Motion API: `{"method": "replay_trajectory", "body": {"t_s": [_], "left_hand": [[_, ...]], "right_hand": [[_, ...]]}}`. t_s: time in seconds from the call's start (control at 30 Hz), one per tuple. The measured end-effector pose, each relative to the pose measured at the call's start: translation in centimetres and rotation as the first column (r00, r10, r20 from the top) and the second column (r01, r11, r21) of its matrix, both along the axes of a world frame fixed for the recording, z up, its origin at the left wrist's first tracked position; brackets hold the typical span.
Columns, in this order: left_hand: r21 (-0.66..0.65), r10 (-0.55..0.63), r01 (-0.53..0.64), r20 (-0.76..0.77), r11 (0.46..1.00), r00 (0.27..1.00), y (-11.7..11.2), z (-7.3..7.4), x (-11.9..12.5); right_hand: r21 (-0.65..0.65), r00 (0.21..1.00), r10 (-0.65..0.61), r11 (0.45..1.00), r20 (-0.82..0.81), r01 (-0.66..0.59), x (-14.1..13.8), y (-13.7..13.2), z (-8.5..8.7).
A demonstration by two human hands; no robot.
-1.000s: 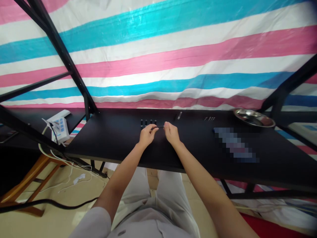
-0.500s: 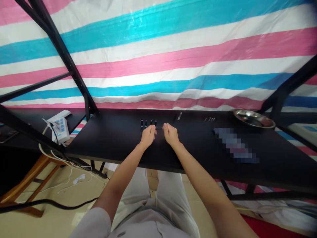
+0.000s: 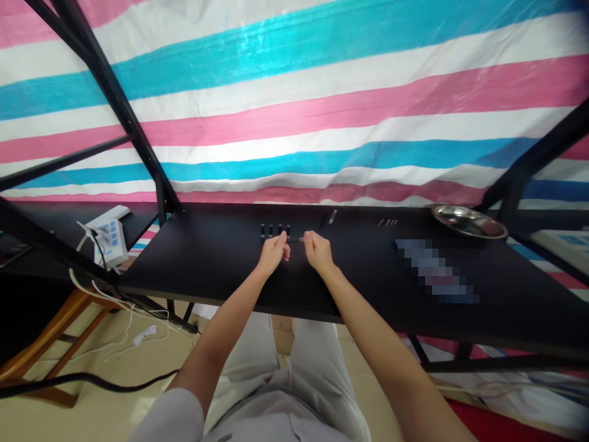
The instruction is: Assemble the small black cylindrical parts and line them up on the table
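Note:
My left hand (image 3: 273, 252) is closed, with thumb and fingers pinching one end of a slim, dark, pen-like stick (image 3: 295, 240). My right hand (image 3: 318, 250) pinches its other, paler end. The stick lies roughly level between both hands, above the black table (image 3: 221, 264); its exact kind is too small to make out. Just beyond my left hand, several small black cylinders (image 3: 271, 231) are lined up in a row. Farther back, a short, pale, clear-looking tube (image 3: 332, 217) rests on the tabletop.
Several tiny clear pieces (image 3: 389, 223) lie at the back right, near a round metal tray (image 3: 469, 222). A blurred bluish flat item (image 3: 435, 270) lies in front of them. A white power strip (image 3: 110, 242) with cables is at the left. Black frame posts flank the table.
The view has shifted slightly. Both hands keep hold of the stick in nearly the same place; a little more of it shows between them, and the left fingers have shifted slightly.

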State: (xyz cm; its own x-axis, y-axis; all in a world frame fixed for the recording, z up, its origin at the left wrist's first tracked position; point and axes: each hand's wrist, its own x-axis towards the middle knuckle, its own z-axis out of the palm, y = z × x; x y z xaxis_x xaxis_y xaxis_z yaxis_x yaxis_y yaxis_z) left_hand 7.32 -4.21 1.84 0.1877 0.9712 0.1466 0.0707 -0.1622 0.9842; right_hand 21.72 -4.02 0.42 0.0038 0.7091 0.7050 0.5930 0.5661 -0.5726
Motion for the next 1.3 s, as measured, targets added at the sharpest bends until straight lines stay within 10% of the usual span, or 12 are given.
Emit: {"method": "replay_trajectory", "body": {"t_s": [0.53,0.87,1.3], "left_hand": [[0.076,0.104,-0.105,0.007,0.992,0.995,0.3,-0.2,-0.3],[0.121,0.097,-0.106,0.075,0.987,0.992,0.7,-0.6,-0.4],[0.49,0.188,-0.069,-0.198,0.869,0.962,0.6,-0.8,-0.8]], "right_hand": [[-0.119,0.934,-0.078,0.992,-0.349,0.038,0.8,0.8,0.0],[-0.15,0.954,0.229,0.954,-0.195,-0.26,-0.2,0.6,0.3],[-0.197,0.953,0.285,0.933,-0.1,-0.3,-0.5,0.5,0.1]]}}
